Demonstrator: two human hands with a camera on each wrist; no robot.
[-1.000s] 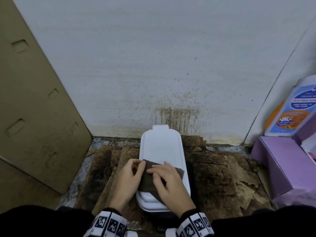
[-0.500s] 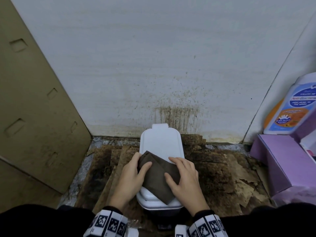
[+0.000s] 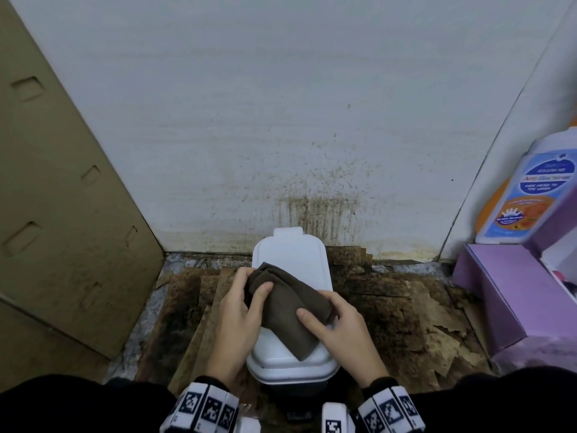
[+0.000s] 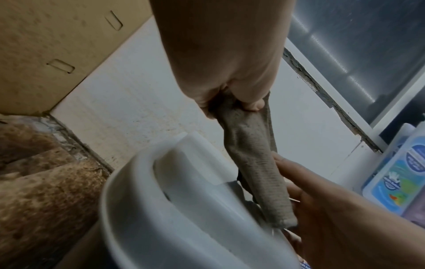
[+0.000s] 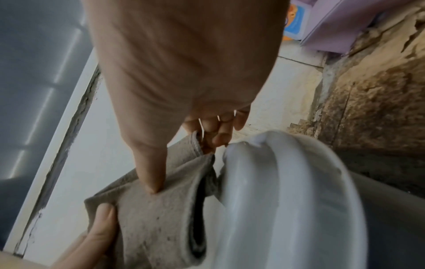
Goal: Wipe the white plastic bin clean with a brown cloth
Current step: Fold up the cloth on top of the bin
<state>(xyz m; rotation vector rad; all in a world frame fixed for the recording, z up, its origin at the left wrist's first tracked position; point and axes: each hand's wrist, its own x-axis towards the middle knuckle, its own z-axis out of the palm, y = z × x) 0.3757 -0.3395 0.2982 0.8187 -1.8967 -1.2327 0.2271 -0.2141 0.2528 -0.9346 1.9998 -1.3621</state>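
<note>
Bin point(image 3: 292, 260), white with its lid shut, stands on stained cardboard point(image 3: 390, 307) by the wall. Across its lid I hold a folded brown cloth point(image 3: 288, 307): my left hand point(image 3: 239, 310) grips the far end, my right hand point(image 3: 340, 326) pinches the near end.

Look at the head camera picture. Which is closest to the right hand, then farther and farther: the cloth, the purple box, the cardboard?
1. Cloth: the right hand grips it, over the bin.
2. Purple box: on the floor to the right.
3. Cardboard: far left, beyond the left hand.
</note>
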